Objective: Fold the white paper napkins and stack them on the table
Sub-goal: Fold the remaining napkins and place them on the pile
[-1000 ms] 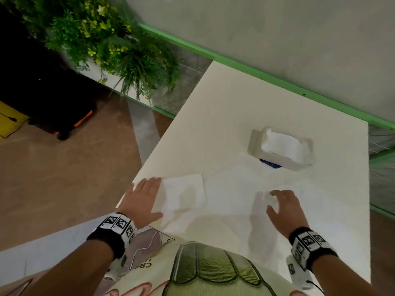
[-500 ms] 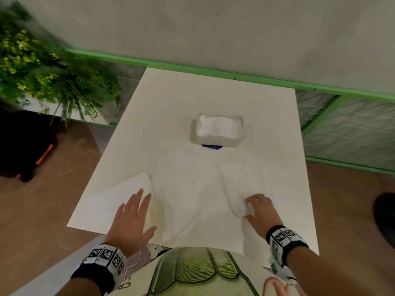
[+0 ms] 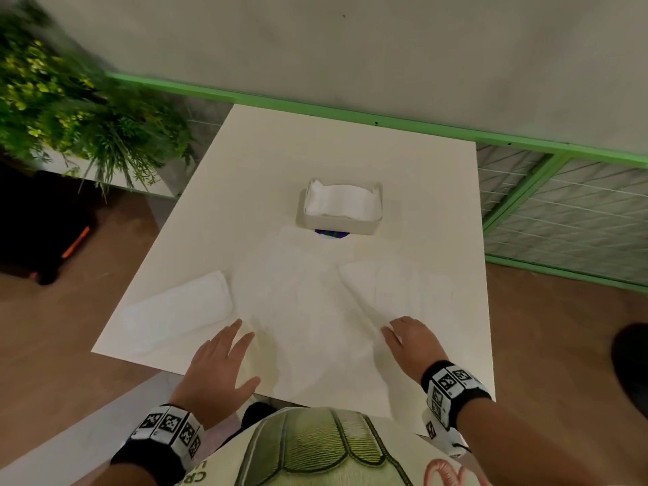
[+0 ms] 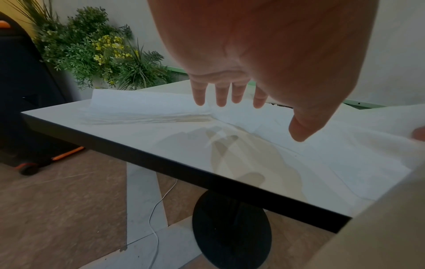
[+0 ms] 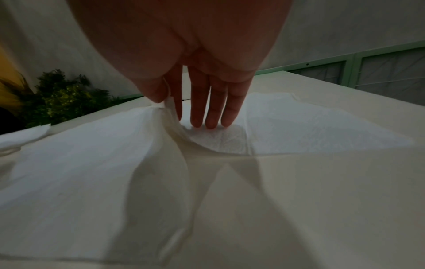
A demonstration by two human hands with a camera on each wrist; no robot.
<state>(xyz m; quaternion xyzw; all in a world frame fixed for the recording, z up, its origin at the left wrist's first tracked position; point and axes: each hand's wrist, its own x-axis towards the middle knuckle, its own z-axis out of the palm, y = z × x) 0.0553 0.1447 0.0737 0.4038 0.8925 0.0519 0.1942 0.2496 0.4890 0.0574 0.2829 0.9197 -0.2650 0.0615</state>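
Note:
A large white napkin [image 3: 301, 310] lies unfolded across the middle of the table [image 3: 315, 152], with its right part [image 3: 396, 285] doubled over. My right hand [image 3: 403, 336] pinches the napkin's edge [image 5: 169, 109] between thumb and forefinger, and its other fingers [image 5: 211, 116] rest straight on the paper. My left hand [image 3: 228, 359] hovers open over the napkin's near left part, fingers [image 4: 222, 96] straight and touching nothing. A stack of folded napkins [image 3: 179, 310] lies at the table's left edge, also visible in the left wrist view [image 4: 142, 107].
A white napkin box [image 3: 342, 210] full of napkins stands beyond the spread napkin at mid-table. A green plant [image 3: 70, 110] is off the left side, a green railing [image 3: 526, 145] runs behind, and a dark case [image 3: 42, 233] sits on the floor at left.
My left hand has left the folded stack and moved right to hover near the front edge. My right hand has drawn back and taken a pinch on the napkin's edge. The head view swung left.

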